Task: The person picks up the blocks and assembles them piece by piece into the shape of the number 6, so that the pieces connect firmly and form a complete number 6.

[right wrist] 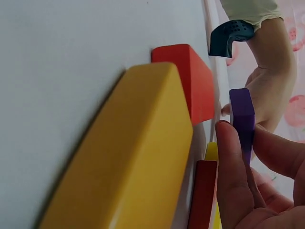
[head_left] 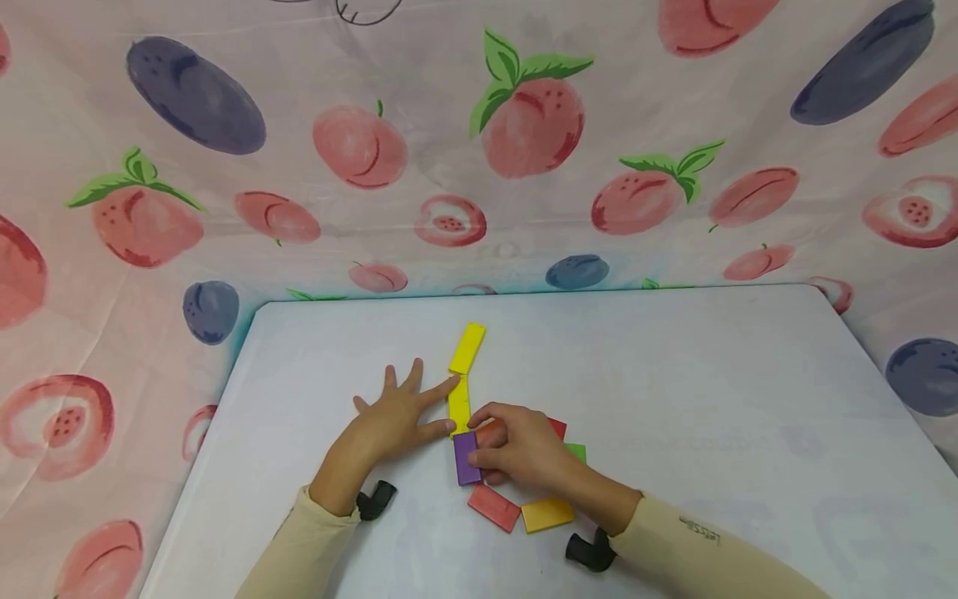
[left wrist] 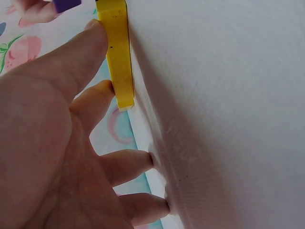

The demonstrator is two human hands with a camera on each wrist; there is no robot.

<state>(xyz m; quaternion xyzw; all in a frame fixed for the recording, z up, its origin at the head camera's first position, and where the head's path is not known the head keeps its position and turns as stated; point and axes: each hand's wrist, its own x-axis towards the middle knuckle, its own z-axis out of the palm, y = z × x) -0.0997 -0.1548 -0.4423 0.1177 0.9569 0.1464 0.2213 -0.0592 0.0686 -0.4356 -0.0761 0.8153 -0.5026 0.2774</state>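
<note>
My right hand (head_left: 531,449) pinches a purple block (head_left: 466,457) between thumb and fingers, at the near end of a yellow block (head_left: 459,401). In the right wrist view, the purple block (right wrist: 242,112) appears above the table surface. With fingers spread, my left hand (head_left: 389,424) rests on the table; its thumb and index fingertip touch the side of that yellow block (left wrist: 119,52). A second yellow block (head_left: 468,348) lies end to end beyond it, angled to the right. An orange-red block (head_left: 490,433) is partly hidden behind the right hand.
Nearer me lie a red block (head_left: 494,507) and a golden-yellow block (head_left: 547,515). A green block (head_left: 576,452) and another red block (head_left: 557,428) show past the right hand. Black wrist devices sit under both sleeves. A fruit-print cloth (head_left: 299,166) hangs behind the white table (head_left: 711,358).
</note>
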